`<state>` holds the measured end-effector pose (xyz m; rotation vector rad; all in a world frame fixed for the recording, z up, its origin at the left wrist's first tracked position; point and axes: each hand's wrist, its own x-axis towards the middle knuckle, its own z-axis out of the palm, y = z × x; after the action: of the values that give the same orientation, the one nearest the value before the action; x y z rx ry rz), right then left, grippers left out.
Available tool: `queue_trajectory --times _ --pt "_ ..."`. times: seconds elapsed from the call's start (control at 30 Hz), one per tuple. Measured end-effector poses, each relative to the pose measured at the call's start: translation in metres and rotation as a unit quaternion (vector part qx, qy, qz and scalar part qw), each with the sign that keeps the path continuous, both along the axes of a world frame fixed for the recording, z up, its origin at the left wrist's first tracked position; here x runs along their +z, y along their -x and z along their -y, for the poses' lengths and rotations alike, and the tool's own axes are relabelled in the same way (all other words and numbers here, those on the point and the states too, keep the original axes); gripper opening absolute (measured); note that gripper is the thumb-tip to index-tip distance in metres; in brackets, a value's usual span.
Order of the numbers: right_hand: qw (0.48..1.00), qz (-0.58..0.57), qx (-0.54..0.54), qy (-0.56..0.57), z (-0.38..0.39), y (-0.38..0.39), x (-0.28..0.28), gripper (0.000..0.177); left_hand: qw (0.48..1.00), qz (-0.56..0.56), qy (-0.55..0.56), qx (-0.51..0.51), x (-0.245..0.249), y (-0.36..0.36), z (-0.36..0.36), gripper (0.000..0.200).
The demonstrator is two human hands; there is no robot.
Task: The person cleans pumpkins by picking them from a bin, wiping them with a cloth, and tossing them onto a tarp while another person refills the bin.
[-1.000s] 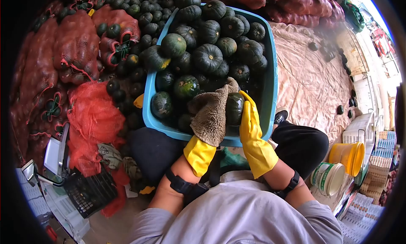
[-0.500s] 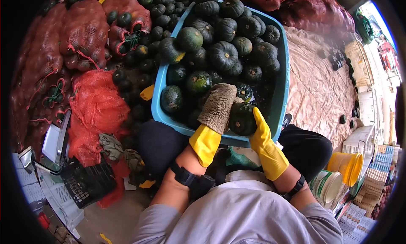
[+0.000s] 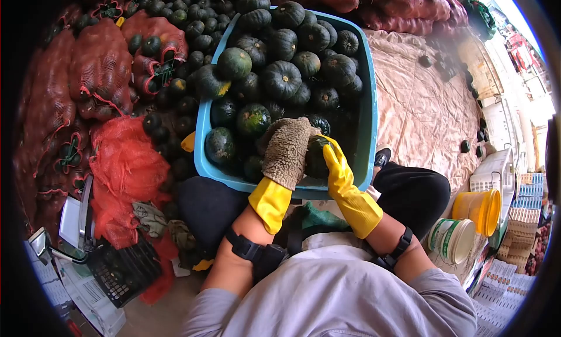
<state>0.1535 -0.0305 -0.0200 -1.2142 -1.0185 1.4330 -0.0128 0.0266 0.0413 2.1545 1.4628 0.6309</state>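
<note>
My left hand [image 3: 286, 153] wears a yellow rubber glove with a brown fleecy wash mitt [image 3: 290, 144] over it. The mitt presses against the left side of a dark green kabocha squash [image 3: 316, 160], and its fabric hides my fingers. On the squash's right side, my right hand [image 3: 345, 179], in a yellow rubber glove [image 3: 357, 207], grips it with the fingers curved over the top. Both hands are above the near edge of a blue tub [image 3: 367, 103] of dark water. Many kabocha squashes [image 3: 281, 80] are heaped in the tub behind my hands.
Red mesh sacks [image 3: 100, 68] of squashes stand at the left, with loose squashes [image 3: 201, 27] beside them. A crumpled red net [image 3: 125, 167] and a black crate [image 3: 125, 272] lie nearer. On the right are a pale sheet [image 3: 415, 103], a yellow bucket [image 3: 476, 211] and a white bucket [image 3: 453, 242].
The mitt has moved across the squash, now covering more of its left side. My right hand still grips it, turned more upright. The whole view has shifted slightly.
</note>
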Motion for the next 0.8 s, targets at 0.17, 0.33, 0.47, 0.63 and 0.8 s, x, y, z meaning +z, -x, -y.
queue_trajectory --times 0.17,0.33,0.47,0.63,0.8 --pt "0.953 -0.280 -0.044 0.110 -0.011 -0.015 0.008 0.047 0.999 0.003 -0.030 -0.029 0.008 -0.003 0.007 0.044" --pt "0.995 0.095 -0.019 0.008 -0.017 -0.018 0.000 0.048 0.996 -0.036 -0.080 -0.020 -0.029 -0.014 0.014 0.048" --pt "0.999 -0.025 0.009 0.020 -0.018 -0.016 -0.003 0.054 0.976 -0.208 -0.068 -0.010 -0.024 -0.012 0.010 0.061" --pt "0.950 -0.245 -0.035 0.192 -0.034 -0.019 -0.019 0.055 0.966 -0.255 -0.009 0.042 0.012 -0.018 0.010 0.037" --pt "0.927 0.374 -0.031 -0.016 -0.010 0.015 0.033 0.052 0.980 -0.183 -0.002 0.084 -0.001 -0.022 0.010 0.028"
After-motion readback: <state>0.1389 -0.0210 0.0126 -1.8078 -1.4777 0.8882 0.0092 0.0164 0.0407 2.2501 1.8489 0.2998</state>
